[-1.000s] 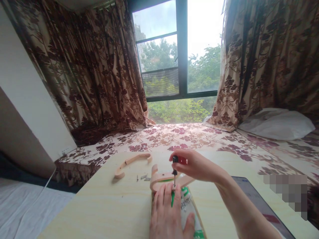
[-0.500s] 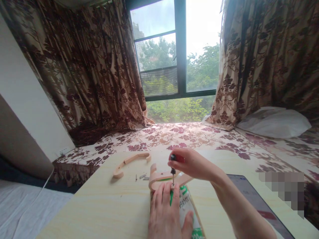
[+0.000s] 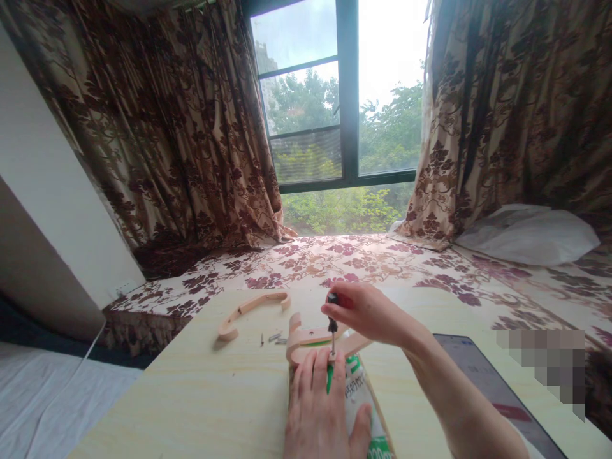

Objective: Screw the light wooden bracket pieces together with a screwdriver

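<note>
My right hand (image 3: 354, 312) is closed around the dark handle of a screwdriver (image 3: 333, 323), which stands upright with its tip down at a small wooden piece beside my left fingertips. My left hand (image 3: 320, 401) lies flat with fingers spread a little, pressing on a green and white printed package (image 3: 357, 389) and the near edge of a curved wooden part (image 3: 297, 347). Another curved wooden piece (image 3: 251, 307) with dark holes rests farther left on the table. Between the two wooden parts lie several small screws (image 3: 275, 338).
The pale wooden table (image 3: 191, 389) fills the lower middle. A dark flat tablet-like device (image 3: 482, 376) lies under my right forearm's side. Beyond are a floral-covered ledge (image 3: 373, 255), patterned curtains, a window and a white plastic bag (image 3: 530, 234).
The fingers of my right hand have shifted slightly around the screwdriver handle. My left hand stays in place on the package.
</note>
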{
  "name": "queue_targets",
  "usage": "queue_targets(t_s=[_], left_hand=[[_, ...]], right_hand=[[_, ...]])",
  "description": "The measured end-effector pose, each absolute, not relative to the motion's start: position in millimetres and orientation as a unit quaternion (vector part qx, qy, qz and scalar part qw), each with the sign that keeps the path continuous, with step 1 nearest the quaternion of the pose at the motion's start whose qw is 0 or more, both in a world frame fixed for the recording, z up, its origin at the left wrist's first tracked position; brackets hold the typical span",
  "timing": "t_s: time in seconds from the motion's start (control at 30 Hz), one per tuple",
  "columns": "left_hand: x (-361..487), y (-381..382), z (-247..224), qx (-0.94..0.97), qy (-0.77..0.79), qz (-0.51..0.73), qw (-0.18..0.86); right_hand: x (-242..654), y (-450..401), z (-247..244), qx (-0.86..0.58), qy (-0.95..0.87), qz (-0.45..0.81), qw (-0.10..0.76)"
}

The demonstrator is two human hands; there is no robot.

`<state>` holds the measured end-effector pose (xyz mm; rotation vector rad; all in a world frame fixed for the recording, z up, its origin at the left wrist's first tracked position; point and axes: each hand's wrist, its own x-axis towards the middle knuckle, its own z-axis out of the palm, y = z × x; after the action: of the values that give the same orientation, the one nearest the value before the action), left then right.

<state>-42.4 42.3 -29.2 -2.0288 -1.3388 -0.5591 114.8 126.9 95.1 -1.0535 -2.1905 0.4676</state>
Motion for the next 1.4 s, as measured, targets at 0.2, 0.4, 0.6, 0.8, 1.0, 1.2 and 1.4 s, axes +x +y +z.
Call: queue_targets(t_s=[0.2, 0.4, 0.6, 0.8, 1.0, 1.2, 1.4], left_hand=[[-40.9, 40.9, -28.0, -0.773, -0.521, -0.215, 0.292], [-41.9, 41.1, -29.2, -0.775, -0.518, -0.213, 0.293], [-42.5, 40.4, -30.8, -0.777, -0.524, -0.210, 0.277], [-42.0, 42.1, -28.3, -0.779, -0.523, -0.206, 0.277], [-41.0, 40.6, -26.7, -0.777, -0.528, -0.200, 0.278], [-41.5, 42.1, -28.3, -0.777, -0.525, -0.205, 0.281], [-40.1, 39.6, -27.8, -0.773, -0.533, -0.216, 0.268]], right_hand=[[113.3, 124.4, 93.5, -0.353, -0.852, 0.223, 0.316], [113.9, 125.4, 94.4, -0.406, -0.837, 0.177, 0.321], [115.5, 124.3, 95.5, -0.357, -0.849, 0.219, 0.321], [114.0, 125.2, 97.2, -0.404, -0.838, 0.177, 0.322], [115.8, 121.4, 99.1, -0.355, -0.850, 0.222, 0.319], [115.8, 126.1, 97.5, -0.396, -0.840, 0.180, 0.325], [116.2, 123.1, 98.4, -0.346, -0.850, 0.241, 0.316]])
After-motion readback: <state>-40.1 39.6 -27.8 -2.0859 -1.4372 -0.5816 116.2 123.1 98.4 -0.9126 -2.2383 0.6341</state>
